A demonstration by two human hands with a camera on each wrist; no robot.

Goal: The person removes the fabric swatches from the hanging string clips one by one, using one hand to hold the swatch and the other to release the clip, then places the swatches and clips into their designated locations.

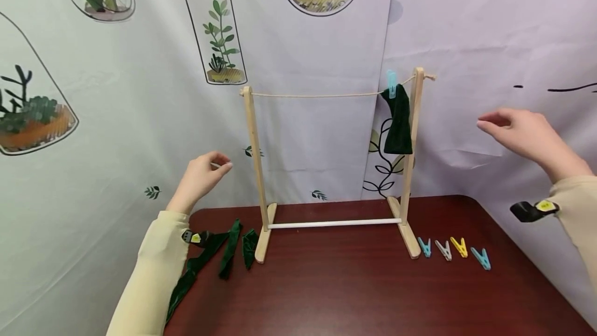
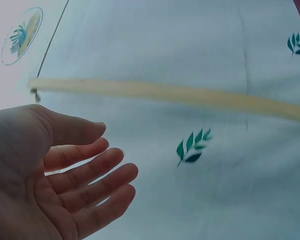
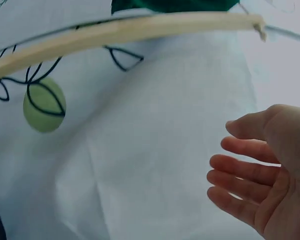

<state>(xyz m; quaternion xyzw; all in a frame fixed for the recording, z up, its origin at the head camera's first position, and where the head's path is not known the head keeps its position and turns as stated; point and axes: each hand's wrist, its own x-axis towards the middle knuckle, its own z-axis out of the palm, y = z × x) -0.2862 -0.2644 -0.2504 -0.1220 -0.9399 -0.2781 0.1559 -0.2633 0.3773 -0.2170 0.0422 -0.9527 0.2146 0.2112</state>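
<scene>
My left hand [image 1: 198, 180] hovers to the left of the wooden rack's left post [image 1: 255, 157], its fingers loosely bent around nothing. On the far right my right hand [image 1: 527, 136] is raised in the air, apart from the right post [image 1: 413, 144] and likewise holding nothing. A string [image 1: 317, 96] runs between the tops of the posts. Near its right end hangs a dark green cloth piece [image 1: 398, 123], pinned by a light blue clothespin [image 1: 392, 84]. Both wrist views show the palms with relaxed fingers; in the right one, the green cloth [image 3: 175, 5] appears at the top edge.
Several clothespins, among them a yellow one [image 1: 459, 247], lie on the dark red table [image 1: 336, 284] right of the rack. Dark green cloth pieces [image 1: 229, 250] lie at the left, partly behind my left forearm. A printed curtain [image 1: 317, 144] hangs behind.
</scene>
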